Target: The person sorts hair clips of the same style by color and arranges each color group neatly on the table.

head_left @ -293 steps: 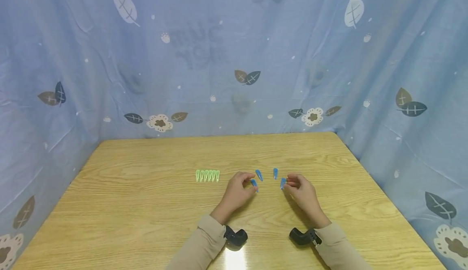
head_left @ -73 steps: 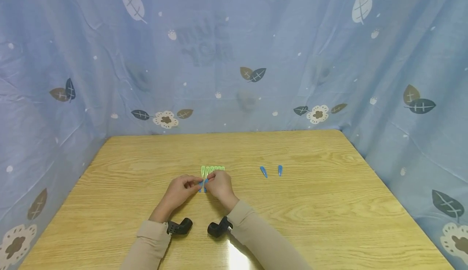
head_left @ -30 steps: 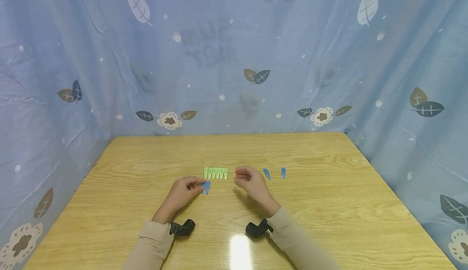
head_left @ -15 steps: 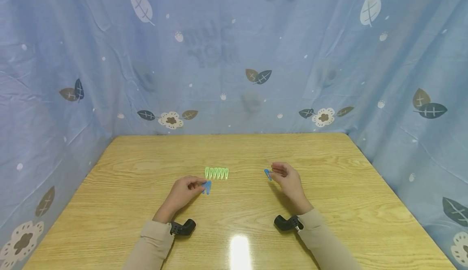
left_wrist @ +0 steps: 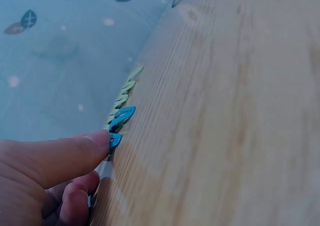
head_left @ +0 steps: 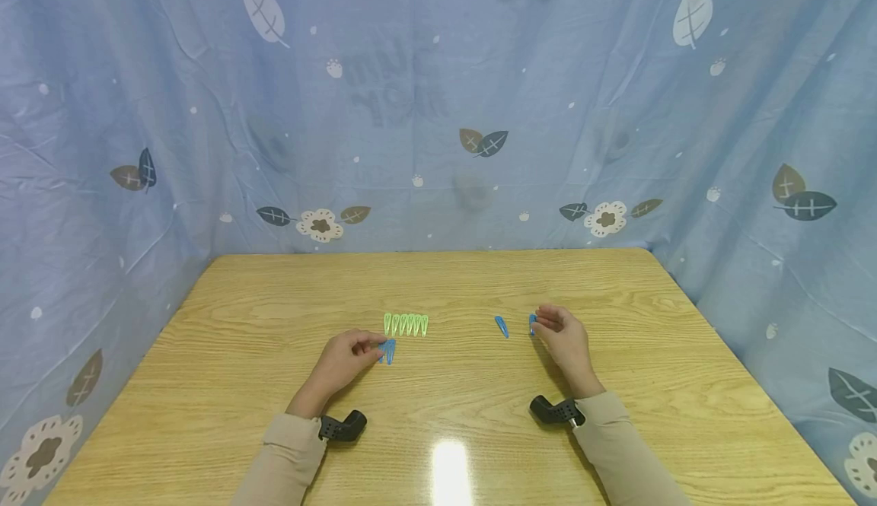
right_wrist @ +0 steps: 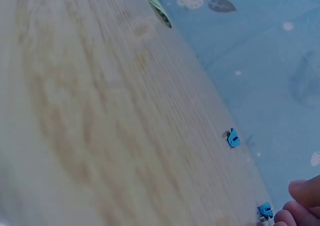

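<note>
My left hand [head_left: 348, 359] pinches a blue snap hair clip [left_wrist: 115, 140] at the table, its thumb tip right on it. Close beside that clip lies a second blue hair clip [head_left: 391, 351]. Behind them several light green hair clips [head_left: 406, 325] stand side by side in a row. Over on the right, my right hand [head_left: 563, 338] is at a blue hair clip [head_left: 532, 325], thumb and fingers spread around it. In the right wrist view this clip [right_wrist: 265, 211] shows next to the fingertips, with the thumb lifted apart. Another blue hair clip [head_left: 502, 326] lies tilted to its left.
The wood-grain table [head_left: 274, 293] reaches back to a blue patterned curtain [head_left: 411, 110], which also hangs along both sides. A black wrist camera [head_left: 346, 426] is strapped to the left wrist, and another black camera [head_left: 551, 410] to the right one.
Two blue hair clips have gone from the right group to below the green row. My right hand has since moved back right to the farthest blue clip; the left has stayed at its clip.
</note>
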`<state>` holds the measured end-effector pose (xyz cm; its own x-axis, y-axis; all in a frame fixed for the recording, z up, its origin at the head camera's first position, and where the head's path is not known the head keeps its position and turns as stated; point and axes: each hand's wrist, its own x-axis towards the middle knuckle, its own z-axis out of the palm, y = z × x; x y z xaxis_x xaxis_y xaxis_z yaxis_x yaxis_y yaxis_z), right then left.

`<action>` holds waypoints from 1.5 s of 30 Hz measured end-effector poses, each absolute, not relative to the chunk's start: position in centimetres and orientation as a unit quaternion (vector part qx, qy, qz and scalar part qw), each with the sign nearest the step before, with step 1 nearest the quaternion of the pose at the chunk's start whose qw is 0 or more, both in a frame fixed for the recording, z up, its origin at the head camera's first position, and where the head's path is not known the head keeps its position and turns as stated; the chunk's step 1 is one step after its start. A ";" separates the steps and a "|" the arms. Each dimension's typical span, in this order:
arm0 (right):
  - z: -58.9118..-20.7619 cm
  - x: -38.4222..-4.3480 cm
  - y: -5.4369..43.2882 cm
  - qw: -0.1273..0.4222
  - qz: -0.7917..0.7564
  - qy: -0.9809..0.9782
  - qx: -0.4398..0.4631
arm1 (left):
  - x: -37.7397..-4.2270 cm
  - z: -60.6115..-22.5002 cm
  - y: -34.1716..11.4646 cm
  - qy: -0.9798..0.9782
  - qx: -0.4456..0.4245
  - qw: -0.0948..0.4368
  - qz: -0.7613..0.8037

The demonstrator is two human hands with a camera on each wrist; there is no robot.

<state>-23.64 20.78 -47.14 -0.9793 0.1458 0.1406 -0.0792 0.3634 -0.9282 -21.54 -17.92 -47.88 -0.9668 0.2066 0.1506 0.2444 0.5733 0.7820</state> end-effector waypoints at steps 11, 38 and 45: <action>-47.3 -23.9 20.5 0.110 0.515 -0.849 -0.047 | -21.5 -47.7 -17.9 -0.887 -0.127 0.019 -0.444; -46.1 -24.7 20.7 0.090 0.437 -0.894 -0.038 | -21.5 -47.9 -18.0 -0.887 -0.130 0.024 -0.443; -46.3 -24.7 20.8 0.089 0.455 -0.886 -0.025 | -21.6 -48.0 -18.0 -0.888 -0.129 0.022 -0.441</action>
